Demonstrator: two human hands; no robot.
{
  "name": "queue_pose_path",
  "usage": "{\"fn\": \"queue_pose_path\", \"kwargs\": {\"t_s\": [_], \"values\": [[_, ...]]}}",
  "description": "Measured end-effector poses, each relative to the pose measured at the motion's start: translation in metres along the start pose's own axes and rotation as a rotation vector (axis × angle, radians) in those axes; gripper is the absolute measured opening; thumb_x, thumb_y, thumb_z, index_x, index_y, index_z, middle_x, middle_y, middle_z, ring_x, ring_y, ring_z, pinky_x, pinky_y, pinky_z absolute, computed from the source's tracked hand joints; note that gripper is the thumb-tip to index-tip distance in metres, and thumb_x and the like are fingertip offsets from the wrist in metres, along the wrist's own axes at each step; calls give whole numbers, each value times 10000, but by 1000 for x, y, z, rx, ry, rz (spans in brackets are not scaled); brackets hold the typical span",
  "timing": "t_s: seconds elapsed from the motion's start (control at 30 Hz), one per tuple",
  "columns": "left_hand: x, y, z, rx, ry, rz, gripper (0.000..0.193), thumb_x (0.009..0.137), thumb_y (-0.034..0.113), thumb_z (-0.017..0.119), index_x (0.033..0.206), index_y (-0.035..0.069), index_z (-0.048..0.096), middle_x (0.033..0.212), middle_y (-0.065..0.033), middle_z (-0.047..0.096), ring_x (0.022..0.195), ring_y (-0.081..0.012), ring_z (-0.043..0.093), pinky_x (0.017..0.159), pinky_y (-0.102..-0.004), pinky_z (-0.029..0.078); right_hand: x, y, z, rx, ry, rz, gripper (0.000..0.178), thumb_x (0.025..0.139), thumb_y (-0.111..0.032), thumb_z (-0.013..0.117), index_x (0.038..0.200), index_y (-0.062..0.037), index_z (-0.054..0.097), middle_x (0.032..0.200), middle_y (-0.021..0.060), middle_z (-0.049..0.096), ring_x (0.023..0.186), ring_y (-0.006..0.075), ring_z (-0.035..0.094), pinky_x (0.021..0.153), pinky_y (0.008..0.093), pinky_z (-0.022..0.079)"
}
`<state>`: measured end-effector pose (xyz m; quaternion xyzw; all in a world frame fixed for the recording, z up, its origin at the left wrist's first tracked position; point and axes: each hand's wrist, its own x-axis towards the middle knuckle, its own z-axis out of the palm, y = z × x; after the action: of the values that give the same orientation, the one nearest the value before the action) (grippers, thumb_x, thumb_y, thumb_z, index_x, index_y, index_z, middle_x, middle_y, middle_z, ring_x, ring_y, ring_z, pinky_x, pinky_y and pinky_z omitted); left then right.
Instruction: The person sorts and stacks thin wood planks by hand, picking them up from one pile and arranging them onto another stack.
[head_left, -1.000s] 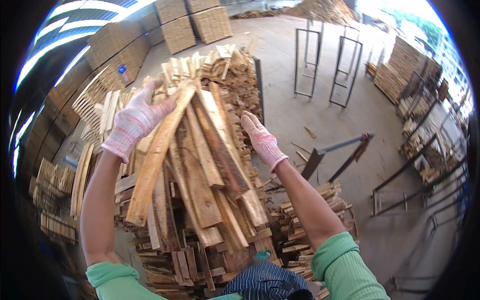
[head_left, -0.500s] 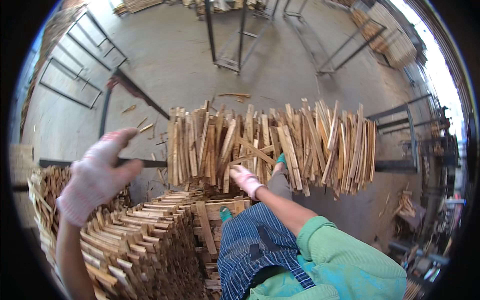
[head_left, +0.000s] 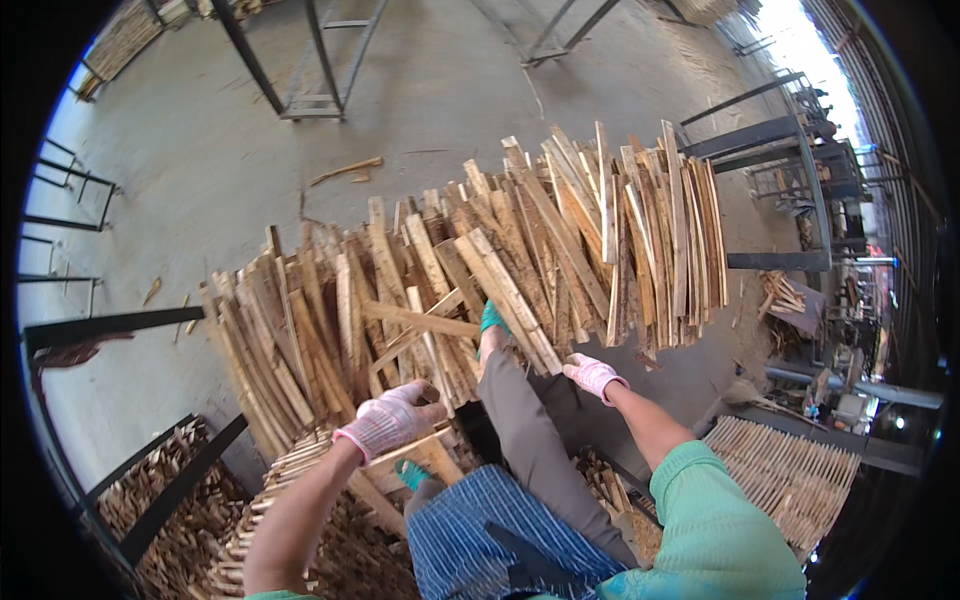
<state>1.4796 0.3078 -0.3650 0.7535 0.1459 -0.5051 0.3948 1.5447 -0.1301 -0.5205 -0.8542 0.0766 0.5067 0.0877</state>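
A long heap of thin wooden strips point(head_left: 555, 235) lies across a dark metal frame in front of me. My right hand point(head_left: 597, 378), in a pink-white knit glove, reaches with outstretched fingers to the lower end of a pair of light strips point(head_left: 510, 300) that slant over the heap; whether it touches them is hard to tell. In a matching glove, my left hand point(head_left: 395, 415) hovers at the heap's near edge, thumb and fingers apart and nothing in them. Two strips cross each other in the middle, one a short crosswise strip point(head_left: 425, 319).
Stacked strips point(head_left: 165, 490) fill a metal rack at the lower left. Black rack bars point(head_left: 770, 135) stand at the right. Beyond on the concrete floor are a metal frame point(head_left: 315, 105) and loose scraps point(head_left: 345, 171). A slatted wood stack point(head_left: 785, 480) sits lower right. My green-shod foot point(head_left: 492, 317) is against the heap.
My left hand has come down and right, from above the rack to the heap's near edge. My right hand has moved right along the heap to the slanting strips. The view has turned.
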Motion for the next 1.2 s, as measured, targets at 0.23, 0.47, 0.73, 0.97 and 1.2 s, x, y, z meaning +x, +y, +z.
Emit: {"fn": "queue_pose_path", "kwargs": {"t_s": [0.23,0.47,0.73,0.97,1.2], "values": [[206,11,78,-869,-214,-2,407,941,294,675,1230,16,604,985,-60,688,823,-146,670,729,-300,562,129,-2,-75,44,278,2,686,950,-440,598,1476,-30,440,1490,246,489,1383,376,465,1152,410,374],[344,11,131,-1100,-152,-104,601,927,289,702,1406,14,467,1170,-111,639,1010,-196,658,756,-335,568,244,-20,-119,-23,425,202,951,889,-491,693,1602,-79,218,1620,262,271,1479,401,330,1214,436,310],[471,19,149,-999,114,-151,789,886,319,741,1507,3,371,1384,-179,564,1208,-301,581,891,-396,551,311,-14,-131,186,308,242,1291,756,-564,824,1627,-95,-5,1665,258,121,1537,391,186,1239,465,232],[494,83,141,-1408,131,-54,862,794,333,817,1461,-9,390,1319,-222,565,1159,-328,599,1034,-410,483,309,-6,-125,279,342,284,1349,705,-562,863,1631,-135,-20,1666,285,16,1542,418,138,1249,475,195],[535,118,168,-1165,481,-71,1011,725,280,877,1499,-16,297,1403,-259,506,1262,-329,542,1078,-364,434,290,-35,-72,83,251,209,1243,724,-574,840,1630,-177,87,1647,304,11,1517,518,45,1228,575,174]]}}
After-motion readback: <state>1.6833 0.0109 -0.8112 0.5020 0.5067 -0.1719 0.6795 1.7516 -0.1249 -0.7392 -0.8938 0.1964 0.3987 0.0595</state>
